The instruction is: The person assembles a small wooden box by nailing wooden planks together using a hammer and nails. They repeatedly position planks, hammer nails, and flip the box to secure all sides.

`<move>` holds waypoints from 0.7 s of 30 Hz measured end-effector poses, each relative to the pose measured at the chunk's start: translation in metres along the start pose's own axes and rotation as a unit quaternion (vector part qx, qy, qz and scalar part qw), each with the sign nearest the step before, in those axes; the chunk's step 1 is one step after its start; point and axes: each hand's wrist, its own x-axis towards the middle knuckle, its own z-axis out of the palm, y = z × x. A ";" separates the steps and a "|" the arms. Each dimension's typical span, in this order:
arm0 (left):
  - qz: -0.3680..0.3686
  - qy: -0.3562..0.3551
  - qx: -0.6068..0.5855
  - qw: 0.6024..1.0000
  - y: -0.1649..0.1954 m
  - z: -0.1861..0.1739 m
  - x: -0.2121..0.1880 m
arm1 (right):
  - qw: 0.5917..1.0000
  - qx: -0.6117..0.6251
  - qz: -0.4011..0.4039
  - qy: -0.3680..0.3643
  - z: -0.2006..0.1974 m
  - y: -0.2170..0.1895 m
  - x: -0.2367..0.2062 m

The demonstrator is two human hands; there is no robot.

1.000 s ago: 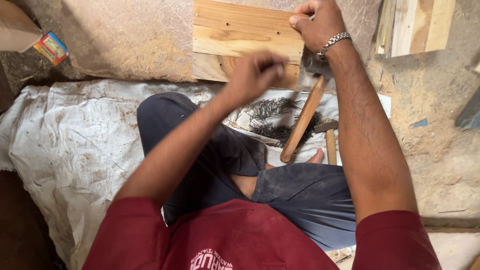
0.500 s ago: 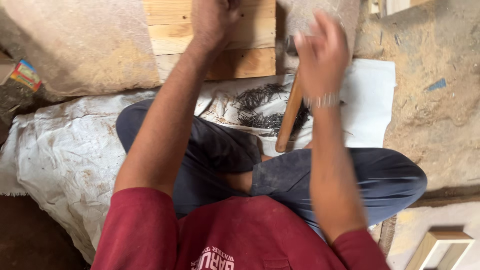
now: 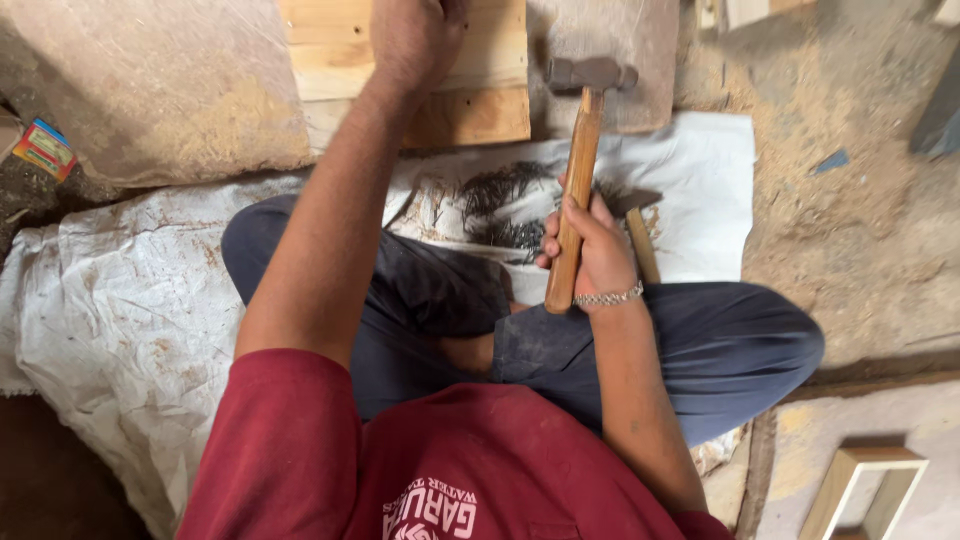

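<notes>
Above my crossed legs, my right hand (image 3: 590,250) holds the hammer (image 3: 578,170) in a closed grip low on its stiff wooden handle, heavy steel head up; my left hand (image 3: 412,35) presses the plank (image 3: 470,80), its grip hidden

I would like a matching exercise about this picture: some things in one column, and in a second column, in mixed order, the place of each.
Things:
1. hammer
2. wooden board
3. pile of nails
4. small colourful box

Places:
A. on the white sheet, in front of the crossed legs
B. at the far left edge, on the ground
C. held by its handle in the right hand
D. under the left hand, at the top of the view

Pairs: 1-C, 2-D, 3-A, 4-B
</notes>
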 end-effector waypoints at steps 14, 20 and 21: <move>-0.060 -0.031 -0.108 0.992 0.027 -0.032 0.013 | 0.607 -0.615 -0.501 0.051 0.088 -0.049 -0.022; -0.020 0.022 -0.102 0.994 0.023 -0.027 0.011 | 0.721 -0.592 -0.360 0.022 0.112 -0.060 0.003; -0.031 0.000 -0.124 0.992 0.022 -0.026 0.011 | 0.680 -0.614 -0.400 0.003 0.112 -0.062 0.005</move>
